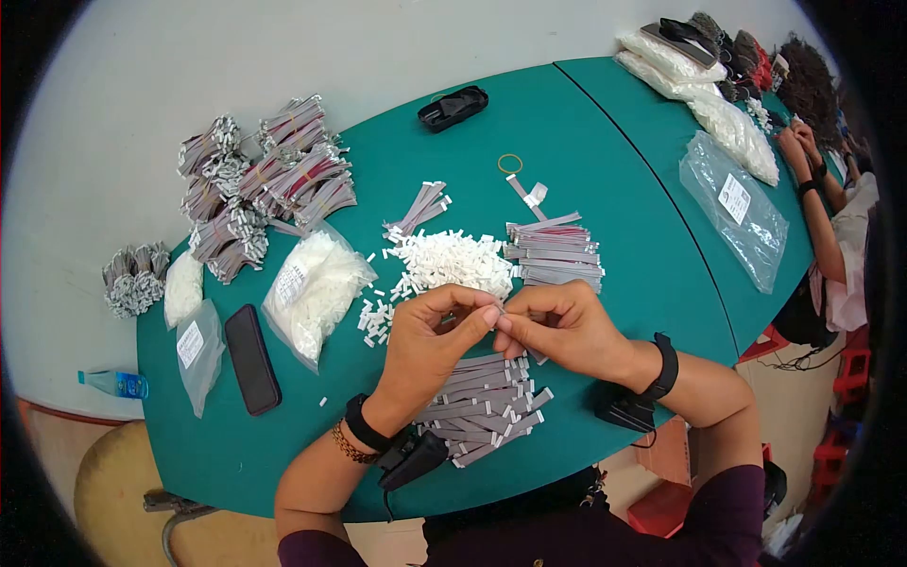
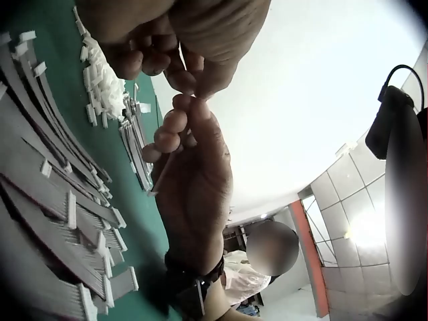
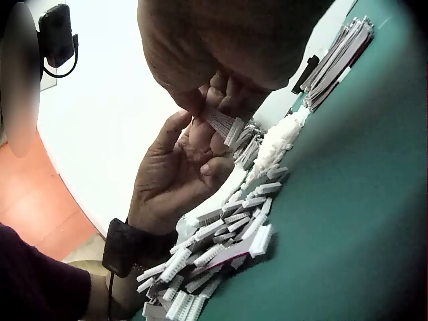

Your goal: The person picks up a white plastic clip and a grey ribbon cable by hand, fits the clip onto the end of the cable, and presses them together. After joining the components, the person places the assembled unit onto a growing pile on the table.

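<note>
In the head view the left hand (image 1: 420,340) and right hand (image 1: 572,331) meet fingertip to fingertip above the table, pinching a small grey ribbon cable that their fingers mostly hide. The right wrist view shows its white connector (image 3: 233,132) and fanned wires beneath the right hand (image 3: 227,40), beside the left hand's fingers (image 3: 200,140). From the left wrist view, the two hands' thumbs and forefingers touch. A heap of small white connectors (image 1: 453,263) lies just beyond the hands; a pile of grey ribbon cables (image 1: 482,406) lies below them.
Stacked cables (image 1: 555,250) lie right of the heap. On the left are cable bundles (image 1: 283,170), a bag of white parts (image 1: 315,293) and a black phone (image 1: 252,359). A black case (image 1: 453,109) and rubber band (image 1: 510,163) lie farther back. Another person's arm (image 1: 822,222) is at right.
</note>
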Demonstrator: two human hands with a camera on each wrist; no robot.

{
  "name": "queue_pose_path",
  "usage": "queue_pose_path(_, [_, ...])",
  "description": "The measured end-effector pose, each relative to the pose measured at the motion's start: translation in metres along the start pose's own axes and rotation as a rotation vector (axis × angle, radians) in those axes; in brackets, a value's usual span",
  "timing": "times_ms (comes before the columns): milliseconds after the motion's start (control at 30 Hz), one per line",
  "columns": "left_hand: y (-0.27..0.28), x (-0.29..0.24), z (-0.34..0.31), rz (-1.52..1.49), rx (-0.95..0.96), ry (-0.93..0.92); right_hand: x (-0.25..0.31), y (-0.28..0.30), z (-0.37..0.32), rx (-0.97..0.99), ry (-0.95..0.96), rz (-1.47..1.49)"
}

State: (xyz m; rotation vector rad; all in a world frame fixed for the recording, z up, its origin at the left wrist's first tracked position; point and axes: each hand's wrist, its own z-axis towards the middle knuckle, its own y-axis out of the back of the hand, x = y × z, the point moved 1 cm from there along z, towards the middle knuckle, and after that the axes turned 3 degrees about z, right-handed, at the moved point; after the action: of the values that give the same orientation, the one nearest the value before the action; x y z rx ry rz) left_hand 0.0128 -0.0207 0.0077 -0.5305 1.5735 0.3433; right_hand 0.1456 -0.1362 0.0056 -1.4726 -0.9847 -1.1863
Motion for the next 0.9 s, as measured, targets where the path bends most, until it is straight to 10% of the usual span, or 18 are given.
queue_pose_path(900, [-0.0046, 0.0037, -0.0019, -0.072, -0.061, 0.009, -0.0039, -0.0007, 0.0001, -0.092, 0.198, -0.160])
